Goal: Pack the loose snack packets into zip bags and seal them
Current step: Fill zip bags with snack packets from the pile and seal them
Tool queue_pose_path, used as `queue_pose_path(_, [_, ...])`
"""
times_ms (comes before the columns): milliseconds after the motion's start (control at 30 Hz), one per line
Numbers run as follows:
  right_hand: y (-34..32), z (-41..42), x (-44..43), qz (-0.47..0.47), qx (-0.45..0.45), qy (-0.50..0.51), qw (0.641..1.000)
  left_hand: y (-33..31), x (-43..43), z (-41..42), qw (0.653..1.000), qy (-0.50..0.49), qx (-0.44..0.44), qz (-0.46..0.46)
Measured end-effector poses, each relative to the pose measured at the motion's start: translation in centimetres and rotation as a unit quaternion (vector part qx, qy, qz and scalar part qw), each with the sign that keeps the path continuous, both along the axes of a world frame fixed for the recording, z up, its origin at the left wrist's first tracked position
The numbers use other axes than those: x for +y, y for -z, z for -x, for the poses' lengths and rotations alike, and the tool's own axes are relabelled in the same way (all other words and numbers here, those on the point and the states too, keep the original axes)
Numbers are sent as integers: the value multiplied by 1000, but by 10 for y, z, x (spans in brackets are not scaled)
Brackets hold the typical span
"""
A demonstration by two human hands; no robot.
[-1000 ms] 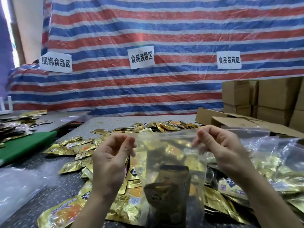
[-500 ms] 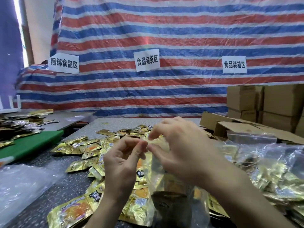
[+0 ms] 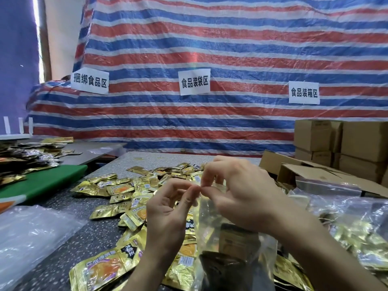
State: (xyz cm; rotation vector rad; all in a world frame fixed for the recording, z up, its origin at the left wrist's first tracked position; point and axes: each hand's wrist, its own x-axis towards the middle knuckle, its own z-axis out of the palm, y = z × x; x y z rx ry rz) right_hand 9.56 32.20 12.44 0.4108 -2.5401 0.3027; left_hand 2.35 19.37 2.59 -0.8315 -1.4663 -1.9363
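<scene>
Fingers [image 3: 190, 196] of both hands pinch the zip bag's [image 3: 231, 238] top edge together above gold snack packets [image 3: 117, 189] strewn on the table [image 3: 63, 206].

Left hand [image 3: 168, 215] lower centre, thumb and forefinger pinching the zip bag [image 3: 210, 232] rim, right hand [image 3: 241, 196] just beside it pinching likewise, fingertips touching, forearms at the bottom edge.
</scene>
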Motion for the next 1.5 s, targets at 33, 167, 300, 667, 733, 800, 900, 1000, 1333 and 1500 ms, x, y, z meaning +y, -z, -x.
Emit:
queue_pose_path(33, [0,0,-1,-1,-2,-1,1000,0,1,0,1000,-1,2,3])
queue_pose_path(167, [1,1,-1,-3,-10,-7,1000,2,1,-1,1000,-4,12,13])
queue_pose_path(300, [3,-2,0,-2,-21,-8,1000,3,2,-1,1000,-9,11,24])
queue_pose_path(667, [5,-5,6,6,-1,-2,1000,5,5,-6,997,30,26,73])
queue_pose_path(733, [6,-7,8,9,-8,-11,1000,5,6,-6,995,23,40,86])
queue_pose_path(800, [7,-8,11,6,-12,-10,1000,5,7,-7,995,-1,52,82])
queue_pose_path(900, [9,-10,14,-3,-15,-5,1000,5,6,-7,996,-18,65,64])
queue_pose_path(1000, [8,-12,14,-6,-2,-3,1000,3,6,-10,995,0,73,67])
queue_pose_path(1333, [14,-19,29,55,-2,-10,998,2,7,-13,998,-13,46,27])
queue_pose_path(1500, [12,-19,29,48,31,-7,998,1,11,-16,999,-13,44,11])
